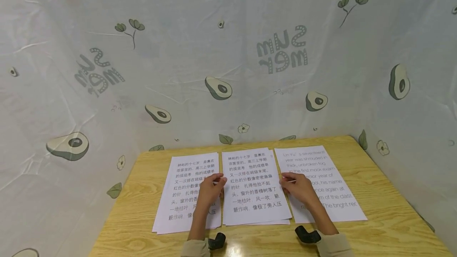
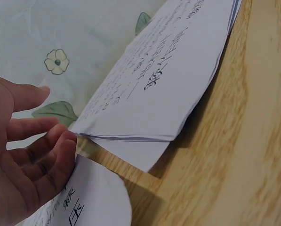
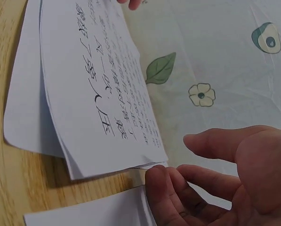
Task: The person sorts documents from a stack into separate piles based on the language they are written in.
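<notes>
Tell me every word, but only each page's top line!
"summer", backwards, twice on the curtain.
"林屿的十七岁 是裹在" on the left page and the middle page.
"Lin Yu's seventeenth" on the right page.
Marks beside the middle page: too small to read.

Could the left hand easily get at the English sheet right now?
Probably not easily: the middle stack lies between the left hand and the English sheet, and the right hand covers part of that sheet's left edge. Its right side looks free, though.
</notes>
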Demonstrator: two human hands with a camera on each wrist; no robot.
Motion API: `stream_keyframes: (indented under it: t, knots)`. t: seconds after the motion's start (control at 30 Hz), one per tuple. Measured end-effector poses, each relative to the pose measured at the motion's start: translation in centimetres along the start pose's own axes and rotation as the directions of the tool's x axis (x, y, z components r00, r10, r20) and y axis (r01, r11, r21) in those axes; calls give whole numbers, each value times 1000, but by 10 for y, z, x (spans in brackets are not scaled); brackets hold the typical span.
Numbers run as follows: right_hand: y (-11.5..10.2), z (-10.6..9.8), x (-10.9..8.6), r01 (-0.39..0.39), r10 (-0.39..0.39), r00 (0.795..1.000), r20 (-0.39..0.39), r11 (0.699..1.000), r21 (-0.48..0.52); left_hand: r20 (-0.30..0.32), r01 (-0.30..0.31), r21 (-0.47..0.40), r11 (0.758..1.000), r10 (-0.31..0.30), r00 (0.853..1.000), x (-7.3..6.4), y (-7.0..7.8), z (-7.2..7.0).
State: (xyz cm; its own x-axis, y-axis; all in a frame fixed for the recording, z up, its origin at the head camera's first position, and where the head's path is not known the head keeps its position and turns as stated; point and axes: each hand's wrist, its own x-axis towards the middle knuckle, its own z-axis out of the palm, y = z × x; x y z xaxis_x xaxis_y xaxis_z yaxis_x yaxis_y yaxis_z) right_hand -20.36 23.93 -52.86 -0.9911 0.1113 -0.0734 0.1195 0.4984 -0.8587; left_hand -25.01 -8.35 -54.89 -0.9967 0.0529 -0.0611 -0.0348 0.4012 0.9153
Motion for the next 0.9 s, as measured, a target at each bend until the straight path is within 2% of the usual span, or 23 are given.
stream_keyframes:
  t: [0.3,0.5,0.67,0.9]
  knots:
    - [2,4,1,12,-12,1000,1,998,-66,-14,-31,139,990,34,999,4,-3,0]
    - [4,8,2,25,-26,1000,-6,993,-114,-28,-17,225,974,24,999,4,-5,2]
    - [2,10,0,38,-40,999,-8,985,-166,-32,-24,255,967,34,999,3,-3,4]
    - [-1,12,-2,39,-40,999,-3,985,-169,-35,-26,241,970,36,999,1,-3,5]
